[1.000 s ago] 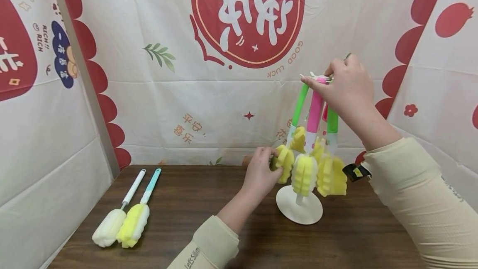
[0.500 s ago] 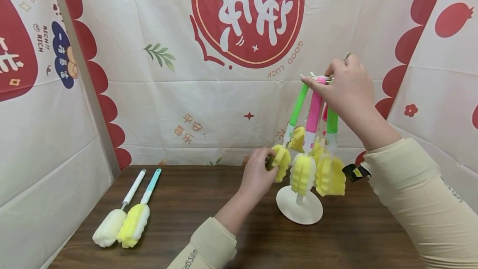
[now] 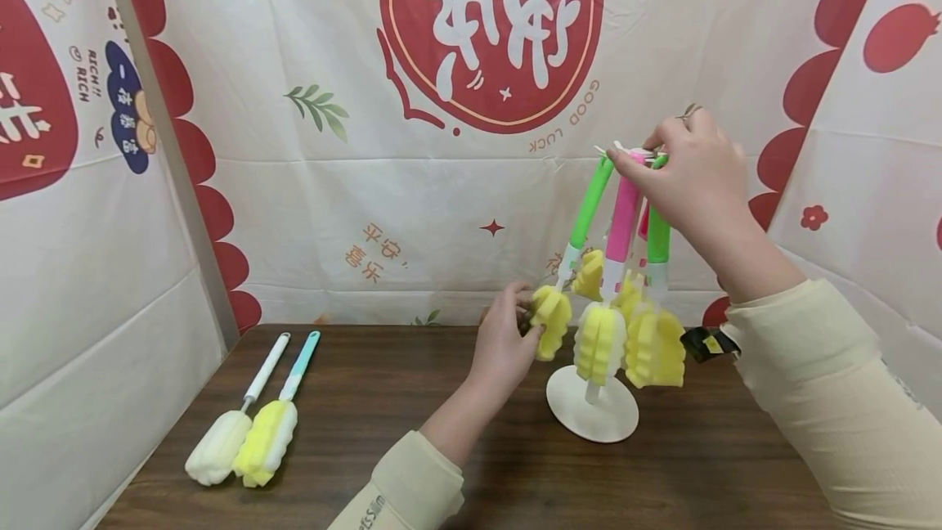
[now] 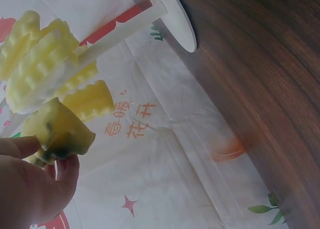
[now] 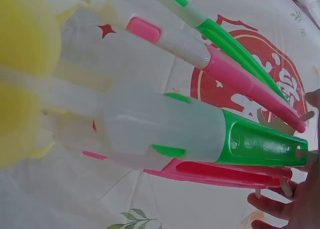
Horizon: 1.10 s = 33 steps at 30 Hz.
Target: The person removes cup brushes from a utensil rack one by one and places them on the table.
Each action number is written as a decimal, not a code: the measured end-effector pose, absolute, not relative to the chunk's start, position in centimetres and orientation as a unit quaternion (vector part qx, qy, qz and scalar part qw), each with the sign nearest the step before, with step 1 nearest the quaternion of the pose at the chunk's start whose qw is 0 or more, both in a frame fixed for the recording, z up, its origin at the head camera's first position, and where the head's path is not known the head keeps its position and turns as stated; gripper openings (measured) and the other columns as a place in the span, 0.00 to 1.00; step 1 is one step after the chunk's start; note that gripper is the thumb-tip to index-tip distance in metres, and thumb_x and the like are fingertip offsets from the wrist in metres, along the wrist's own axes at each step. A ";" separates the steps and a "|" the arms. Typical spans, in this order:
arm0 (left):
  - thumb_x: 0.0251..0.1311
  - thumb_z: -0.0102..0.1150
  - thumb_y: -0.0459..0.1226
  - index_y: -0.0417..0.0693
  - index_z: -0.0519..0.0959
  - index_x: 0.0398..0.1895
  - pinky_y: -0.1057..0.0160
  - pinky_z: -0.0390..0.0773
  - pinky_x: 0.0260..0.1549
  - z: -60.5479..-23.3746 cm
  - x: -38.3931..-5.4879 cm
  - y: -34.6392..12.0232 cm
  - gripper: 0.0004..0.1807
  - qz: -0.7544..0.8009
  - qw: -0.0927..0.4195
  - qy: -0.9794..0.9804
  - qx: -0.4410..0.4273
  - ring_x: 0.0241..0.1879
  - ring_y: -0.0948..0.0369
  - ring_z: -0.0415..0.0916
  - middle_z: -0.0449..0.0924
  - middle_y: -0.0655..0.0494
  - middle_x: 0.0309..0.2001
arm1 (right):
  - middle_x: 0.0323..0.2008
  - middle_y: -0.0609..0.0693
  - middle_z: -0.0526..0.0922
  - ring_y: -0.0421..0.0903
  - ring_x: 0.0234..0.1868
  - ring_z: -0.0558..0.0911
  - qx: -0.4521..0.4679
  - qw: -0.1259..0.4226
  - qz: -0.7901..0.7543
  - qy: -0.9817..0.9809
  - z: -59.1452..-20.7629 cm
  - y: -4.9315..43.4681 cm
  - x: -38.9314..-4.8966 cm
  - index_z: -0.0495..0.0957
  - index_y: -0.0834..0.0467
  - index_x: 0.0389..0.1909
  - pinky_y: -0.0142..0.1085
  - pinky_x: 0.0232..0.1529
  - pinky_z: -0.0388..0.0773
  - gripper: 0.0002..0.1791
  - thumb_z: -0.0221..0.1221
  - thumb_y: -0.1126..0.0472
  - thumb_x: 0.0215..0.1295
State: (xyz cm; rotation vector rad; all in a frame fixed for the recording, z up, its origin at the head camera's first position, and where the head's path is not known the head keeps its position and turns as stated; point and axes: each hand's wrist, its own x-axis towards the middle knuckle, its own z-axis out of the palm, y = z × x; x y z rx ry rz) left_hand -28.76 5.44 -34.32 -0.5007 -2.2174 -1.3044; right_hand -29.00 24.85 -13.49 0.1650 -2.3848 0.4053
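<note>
Sponge bottle brushes hang from a white stand (image 3: 593, 415) with hooks at its top. My left hand (image 3: 504, 342) pinches the yellow sponge head (image 4: 57, 129) of a green-handled brush (image 3: 591, 203) on the left side, pulling it outward at a slant. Dark green stains mark this sponge in the left wrist view. My right hand (image 3: 695, 166) grips the stand's top among the hooks; its fingertips (image 5: 267, 204) show past the handles in the right wrist view. A pink-handled brush (image 3: 624, 219) hangs in front, another green-handled brush (image 5: 265, 139) to the right. Further brushes behind are partly hidden.
Two more sponge brushes lie on the dark wooden table (image 3: 383, 399) at the left: a white-handled one (image 3: 219, 446) and a blue-handled one (image 3: 266, 442). Printed cloth (image 3: 441, 203) encloses the table at the back and sides. A black strap (image 3: 710, 343) hangs by the right cuff.
My left hand has drifted a little left, drawing the sponge head away from the stand, so its brush slants more. My right hand stays at the stand's top. The head view has shifted slightly.
</note>
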 end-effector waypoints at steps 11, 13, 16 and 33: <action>0.52 0.68 0.23 0.44 0.77 0.56 0.68 0.77 0.38 -34.2 -29.1 4.6 0.26 -0.464 0.282 -0.813 -0.210 0.38 0.61 0.77 0.77 0.54 0.42 | 0.53 0.60 0.69 0.58 0.55 0.66 0.117 0.355 0.255 -0.892 -14.5 26.1 -29.3 0.78 0.61 0.53 0.57 0.49 0.69 0.28 0.46 0.42 0.71; 0.52 0.68 0.23 0.44 0.78 0.55 0.68 0.77 0.38 -34.2 -29.2 4.5 0.25 -0.468 0.283 -0.810 -0.213 0.38 0.61 0.77 0.78 0.53 0.43 | 0.56 0.57 0.71 0.55 0.58 0.65 0.131 0.355 0.286 -0.880 -14.8 26.3 -29.5 0.78 0.59 0.56 0.50 0.47 0.73 0.26 0.46 0.44 0.72; 0.51 0.67 0.22 0.44 0.79 0.54 0.67 0.78 0.38 -34.2 -29.3 4.3 0.25 -0.476 0.281 -0.805 -0.216 0.38 0.61 0.77 0.78 0.53 0.42 | 0.60 0.51 0.72 0.47 0.62 0.64 0.157 0.358 0.331 -0.859 -15.3 26.8 -29.9 0.79 0.55 0.58 0.39 0.49 0.73 0.23 0.48 0.48 0.72; 0.49 0.67 0.19 0.43 0.81 0.46 0.64 0.80 0.34 -33.6 -29.3 3.6 0.20 -0.502 0.270 -0.785 -0.240 0.32 0.62 0.77 0.78 0.52 0.39 | 0.47 0.41 0.81 0.38 0.54 0.68 0.201 0.378 0.380 -0.820 -15.8 26.9 -31.0 0.83 0.55 0.52 0.26 0.44 0.70 0.17 0.52 0.53 0.72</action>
